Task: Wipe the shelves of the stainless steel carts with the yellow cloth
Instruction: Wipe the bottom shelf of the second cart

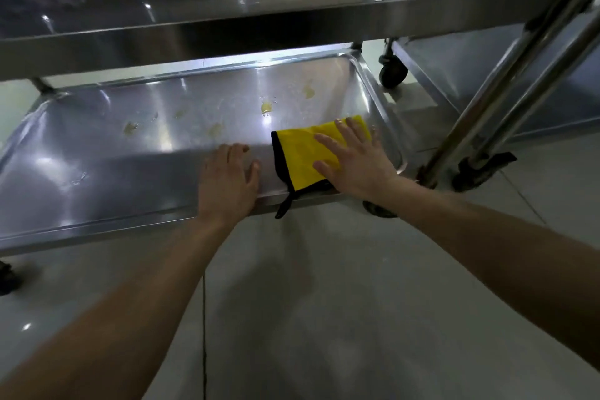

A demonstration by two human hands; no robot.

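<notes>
My right hand point(354, 165) presses flat, fingers spread, on the yellow cloth point(302, 156) at the near right corner of the lower shelf point(97, 156). My left hand point(227, 178) rests relaxed on the front rim, grasping nothing. Yellowish stains point(266, 107) dot the shelf farther back, so I judge this shelf barely begun.

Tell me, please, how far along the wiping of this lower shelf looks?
Nothing looks finished yet. In hand: the right hand presses the yellow cloth flat at the right end of the lower shelf, the left hand resting on its front rim. Left: yellowish spots across the shelf's middle.
</notes>
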